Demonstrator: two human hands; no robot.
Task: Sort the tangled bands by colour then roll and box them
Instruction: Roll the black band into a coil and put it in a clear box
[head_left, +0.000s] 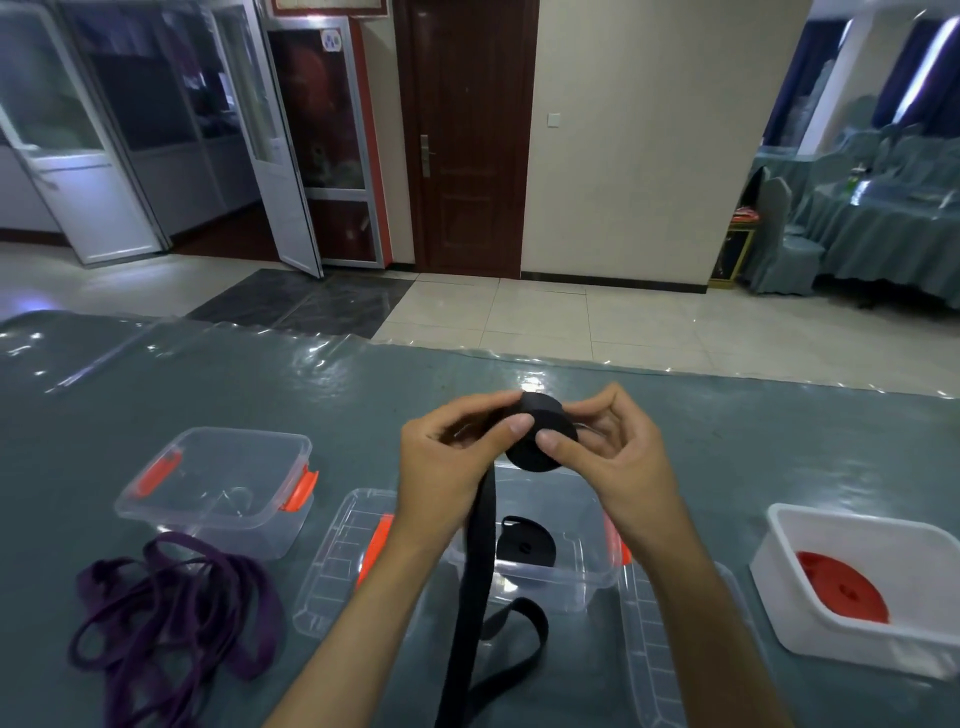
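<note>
Nearest me, the loose tail of the black band (470, 597) climbs from the bottom edge of the view, with a slack loop of it lying on the table (363, 395) just before the middle box, and its long axis runs almost straight up and away from me toward my hands. Just past that, my left hand (447, 462) pinches the band where it feeds in, thumb on top, while my right hand (618, 457) grips the black roll (540, 441) with its thumb pressed on the outer wrap; both hands are closed on the band, held in the air above the boxes. The roll is turned so that one flat face looks down and toward me, its winding axis tilted out of the table plane. I judge this to be the rolling step for the black colour, well along but unfinished, since a fair length is unwound. Next I need to turn the roll while feeding the tail flat and taut, then drop it into the clear box (545, 582) below, where a finished black roll (524, 548) already lies. To my left the purple bands (176, 613) lie tangled in front of an empty lidded box (218, 483), and a loose clear lid (343, 561) sits beside them. To my right, the white box (852, 587) holds a red roll (841, 590).
</note>
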